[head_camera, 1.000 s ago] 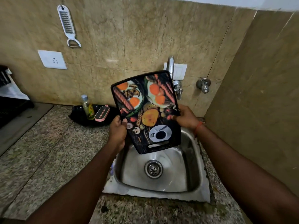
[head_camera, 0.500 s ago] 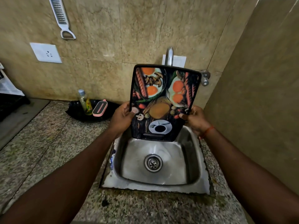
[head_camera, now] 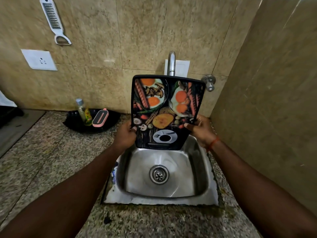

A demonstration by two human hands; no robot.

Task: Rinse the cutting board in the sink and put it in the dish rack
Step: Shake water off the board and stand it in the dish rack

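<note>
Your left hand [head_camera: 126, 134] and right hand [head_camera: 199, 128] pinch the cutting board [head_camera: 165, 110] upright over the sink [head_camera: 202, 170]; no water visible, racking remains.

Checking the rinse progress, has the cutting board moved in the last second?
Yes. The cutting board has turned from tilted to upright and shifted right, now squarely in front of the tap, both hands gripping its side edges.

Your two bare forearms extend forward from the lower corners of the view and converge toward the centre. Your left hand [head_camera: 126, 134] is closed on the left edge of the cutting board [head_camera: 164, 107], thumb on the printed face. Your right hand [head_camera: 201, 129] is closed on the right edge, thumb likewise in front. Your right wrist carries a red thread band [head_camera: 213, 143].
</note>
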